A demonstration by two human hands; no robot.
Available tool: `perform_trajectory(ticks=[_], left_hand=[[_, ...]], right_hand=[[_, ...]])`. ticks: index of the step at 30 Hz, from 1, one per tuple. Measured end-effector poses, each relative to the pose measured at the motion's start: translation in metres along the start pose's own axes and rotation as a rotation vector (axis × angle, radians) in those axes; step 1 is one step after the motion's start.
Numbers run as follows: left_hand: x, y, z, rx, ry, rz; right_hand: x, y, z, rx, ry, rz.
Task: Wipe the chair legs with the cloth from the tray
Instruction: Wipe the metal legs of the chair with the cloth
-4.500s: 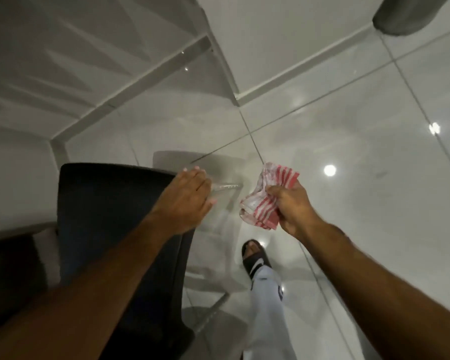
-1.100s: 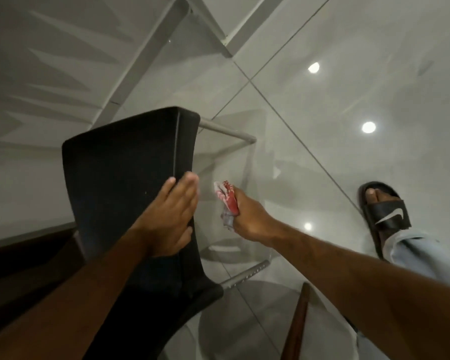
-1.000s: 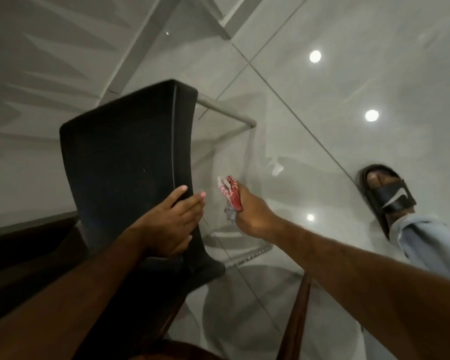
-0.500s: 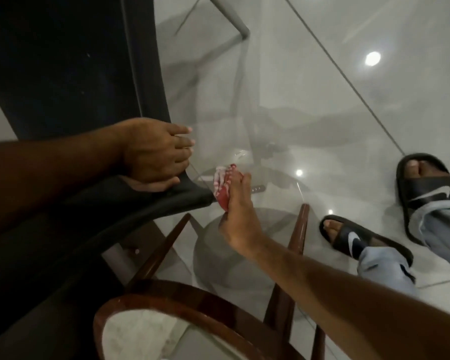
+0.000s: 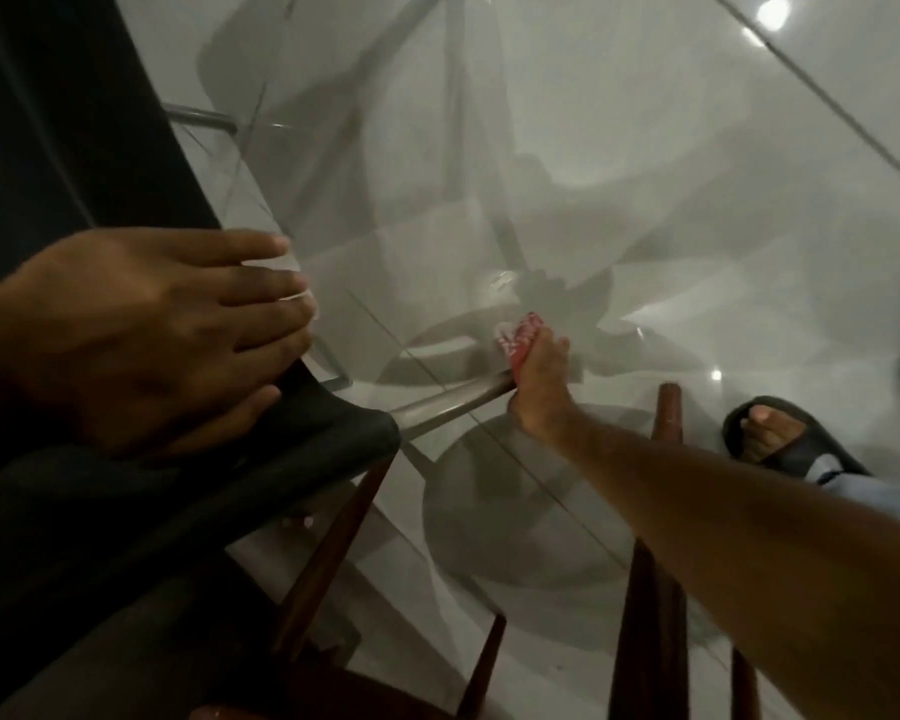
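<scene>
Cloth, red and white, sits bunched in the right hand, which is wrapped around the far end of a slim metal chair leg low over the floor; the fingers close over the fabric and press it against the metal, so only a crumpled corner shows past the fingertips. That leg runs out at a slant from under the dark chair, whose black seat and back fill the left side of the view. The left hand lies on the edge of the dark seat with its fingers stretched out nearly flat and close together, the thumb tucked against the padding below, gripping nothing more than the chair itself. A second metal leg shows higher up beside the backrest. Beneath the right forearm stand the reddish-brown wooden bars of another piece of furniture, its legs angling down to the floor. The floor is glossy pale tile with thin dark joints, carrying soft shadows and a round bright reflection of a light near the upper right. At the right edge a foot in a black slide sandal rests on the tile, with the hem of a pale trouser leg just behind it. Much of the view is blurred.
</scene>
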State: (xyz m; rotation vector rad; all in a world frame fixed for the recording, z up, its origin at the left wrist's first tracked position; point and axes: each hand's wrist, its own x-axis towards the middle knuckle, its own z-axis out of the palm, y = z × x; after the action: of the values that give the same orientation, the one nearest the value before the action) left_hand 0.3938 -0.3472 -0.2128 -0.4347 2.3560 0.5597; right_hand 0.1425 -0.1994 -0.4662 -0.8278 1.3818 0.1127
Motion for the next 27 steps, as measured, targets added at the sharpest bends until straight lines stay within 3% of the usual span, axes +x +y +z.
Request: perform_trajectory(ticks=[4,6,8,9,11,12,15,22,24,27], left_hand=[[-0.009,0.001,0.001,-0.045,0.000,-0.009],[0.001,0.001,-0.019,-0.046,-0.025,-0.008],[0.013,0.005,-0.042,-0.025,-0.071,-0.006],[0.018,0.009,-0.054,-0.001,-0.086,-0.007],[0.025,0.015,-0.071,0.041,-0.098,0.003],[0.027,0.017,-0.077,0.053,-0.104,0.005],[0.027,0.019,-0.078,0.057,-0.122,0.005],[0.018,0.015,-0.061,0.010,-0.148,-0.045],[0.015,0.014,-0.056,0.019,-0.129,-0.048],[0.008,0.016,-0.047,0.006,-0.087,-0.051]], right_hand=[[0.033,0.013,-0.015,-0.176,-0.191,0.047],[0.016,-0.007,-0.028,-0.271,-0.299,-0.047],[-0.014,-0.024,-0.033,-0.049,-0.360,-0.020],[-0.030,-0.030,-0.036,0.017,-0.379,-0.096],[-0.068,-0.048,-0.042,0.050,-0.476,-0.144],[-0.073,-0.050,-0.039,0.191,-0.447,-0.053],[-0.062,-0.061,-0.027,0.266,-0.331,0.067],[0.021,0.001,-0.024,-0.018,-0.263,0.094],[0.036,0.017,-0.019,-0.035,-0.152,0.110],[0.045,0.023,-0.011,0.193,-0.015,0.194]])
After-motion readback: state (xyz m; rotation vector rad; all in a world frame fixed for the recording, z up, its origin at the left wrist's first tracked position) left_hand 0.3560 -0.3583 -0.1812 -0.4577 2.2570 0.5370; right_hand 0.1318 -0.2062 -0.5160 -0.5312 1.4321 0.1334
